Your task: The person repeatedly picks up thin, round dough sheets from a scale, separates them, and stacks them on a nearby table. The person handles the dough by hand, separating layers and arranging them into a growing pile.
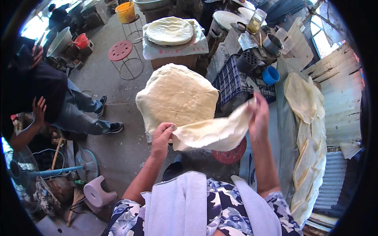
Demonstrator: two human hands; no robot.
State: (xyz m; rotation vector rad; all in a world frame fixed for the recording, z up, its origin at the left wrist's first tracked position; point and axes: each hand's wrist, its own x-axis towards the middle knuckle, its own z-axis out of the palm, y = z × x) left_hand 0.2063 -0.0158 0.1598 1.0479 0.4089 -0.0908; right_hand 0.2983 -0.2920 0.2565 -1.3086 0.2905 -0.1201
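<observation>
Stretched between my two hands hangs a thin, pale sheet of dough (211,134), its lower edge sagging. My left hand (163,134) pinches the left end between thumb and fingers. At the raised right end, my right hand (259,116) grips it, slightly blurred. Just beyond the sheet lies a broad stack of dough sheets (178,96), with edges drooping over a support that is mostly hidden. Farther off, a round stack of pale flatbreads (169,30) rests on a cloth-covered stand (174,53).
To the right, overlapping thin sheets (307,153) line a long surface. A blue plastic crate (233,78) stands near my right hand, with a blue cup (270,75) beside it. Red stools (120,50) and a yellow bucket (126,12) are ahead. A person (44,88) stands at left.
</observation>
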